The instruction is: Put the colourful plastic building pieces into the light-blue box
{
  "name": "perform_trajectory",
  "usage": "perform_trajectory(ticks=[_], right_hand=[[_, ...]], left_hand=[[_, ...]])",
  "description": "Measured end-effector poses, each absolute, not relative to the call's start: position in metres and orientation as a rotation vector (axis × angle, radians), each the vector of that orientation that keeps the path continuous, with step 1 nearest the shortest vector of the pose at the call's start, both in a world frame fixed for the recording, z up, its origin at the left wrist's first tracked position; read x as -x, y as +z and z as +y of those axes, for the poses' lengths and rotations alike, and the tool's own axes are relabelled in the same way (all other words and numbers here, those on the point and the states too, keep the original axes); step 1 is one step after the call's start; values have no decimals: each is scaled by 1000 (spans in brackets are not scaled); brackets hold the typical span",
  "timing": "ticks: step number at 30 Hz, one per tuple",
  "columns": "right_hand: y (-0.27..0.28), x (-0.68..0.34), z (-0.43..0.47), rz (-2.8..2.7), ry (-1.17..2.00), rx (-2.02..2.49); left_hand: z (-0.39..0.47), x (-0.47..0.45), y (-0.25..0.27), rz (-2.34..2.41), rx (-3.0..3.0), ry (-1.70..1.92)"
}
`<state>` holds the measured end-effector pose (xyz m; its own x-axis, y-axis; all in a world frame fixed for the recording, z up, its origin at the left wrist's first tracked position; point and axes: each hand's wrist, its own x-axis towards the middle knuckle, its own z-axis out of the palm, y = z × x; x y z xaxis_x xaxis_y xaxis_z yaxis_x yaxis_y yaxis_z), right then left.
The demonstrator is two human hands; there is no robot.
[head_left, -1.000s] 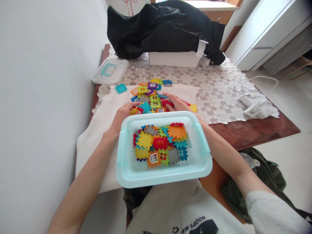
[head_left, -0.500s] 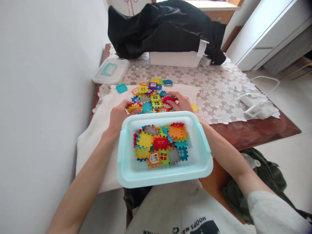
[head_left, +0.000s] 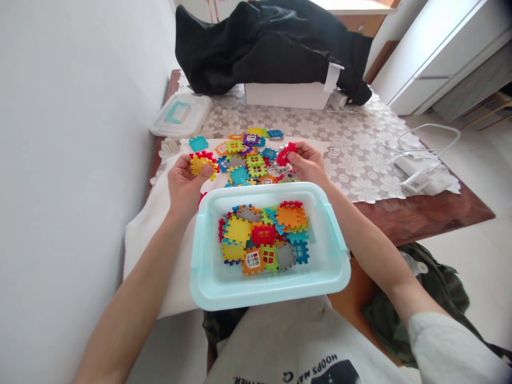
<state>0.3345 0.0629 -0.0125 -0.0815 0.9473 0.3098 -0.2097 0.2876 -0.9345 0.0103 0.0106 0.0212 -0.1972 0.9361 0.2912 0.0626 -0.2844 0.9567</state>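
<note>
Between the thumb and fingers of my left hand (head_left: pixel 186 181) are interlocking plastic tiles, a yellow tile (head_left: pixel 199 166) in front and red ones behind it. My right hand (head_left: pixel 310 162) pinches a red tile (head_left: pixel 286 153), with something grey at its edge. Both hands are raised at either side of a loose pile of coloured tiles (head_left: pixel 240 175), some with window grids. Nearer my body, a pale turquoise tub (head_left: pixel 270 292) holds more tiles, such as an orange tile (head_left: pixel 291 217) and a grey tile (head_left: pixel 286 256). The tub's far rim hides the pile's near edge.
A clear lid (head_left: pixel 192 117) with a turquoise handle lies at the back left. Black cloth (head_left: pixel 276 50) covers a white box (head_left: pixel 284 96) at the back. On the right sit a white device (head_left: pixel 424 173) and its cable. A wall (head_left: pixel 80 133) stands close on the left.
Both hands have lifted from the pile and moved apart, the left one to the left and the right one slightly up and to the right. Each carries its tiles with it.
</note>
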Motion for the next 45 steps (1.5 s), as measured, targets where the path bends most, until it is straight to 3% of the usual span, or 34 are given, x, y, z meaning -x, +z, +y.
perform_trajectory(ticks=[15, 28, 45], right_hand=[[20, -338, 38, -1477, 1319, 646], [33, -345, 25, -1495, 1662, 528], [25, -353, 36, -1630, 1754, 382]], left_hand=[[-10, -14, 46, 762, -1249, 1415], [-24, -14, 52, 826, -1337, 1145], [-25, -11, 52, 866, -1422, 1088]])
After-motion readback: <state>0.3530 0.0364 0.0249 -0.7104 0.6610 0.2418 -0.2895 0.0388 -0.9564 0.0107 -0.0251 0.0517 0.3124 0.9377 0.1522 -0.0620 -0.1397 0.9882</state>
